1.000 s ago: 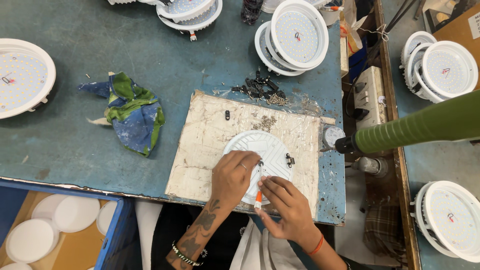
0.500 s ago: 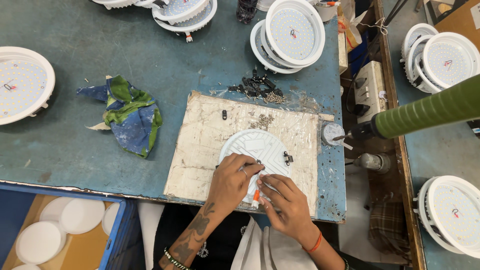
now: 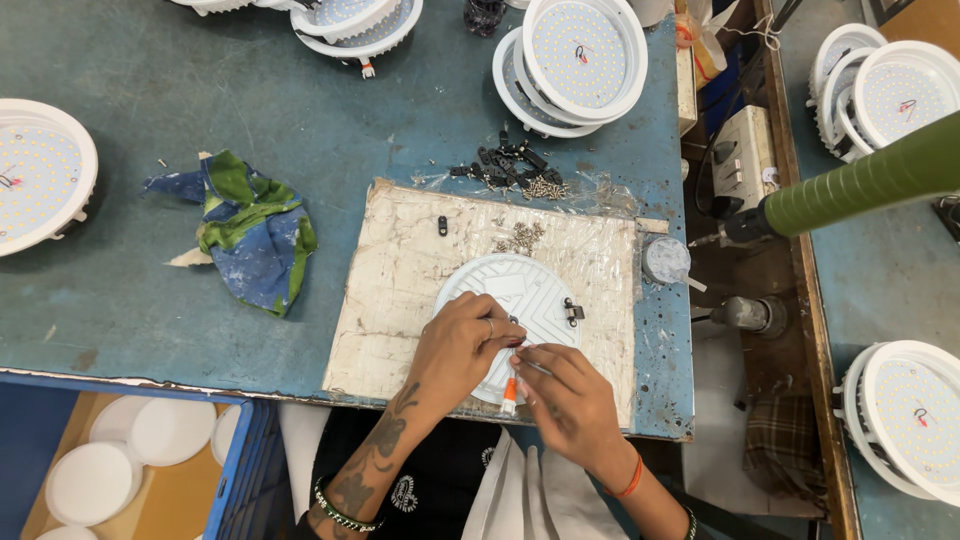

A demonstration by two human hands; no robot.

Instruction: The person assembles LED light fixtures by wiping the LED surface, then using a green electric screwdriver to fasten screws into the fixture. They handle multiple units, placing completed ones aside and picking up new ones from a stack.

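A round white lamp housing lies back-up on a worn white board near the bench's front edge. My left hand presses on its near left part, fingers curled. My right hand sits at the near rim and grips a thin tool with an orange and white handle. A small black clip sits at the housing's right rim. Loose screws lie on the board above it.
Black clips and screws are piled behind the board. A blue-green rag lies to the left. Round LED lamps are stacked at the back, far left and right. A green hanging tool is at right. A blue crate holds white discs.
The view has shifted slightly. Both hands stay on the housing's near edge, with small finger movements around the tool.
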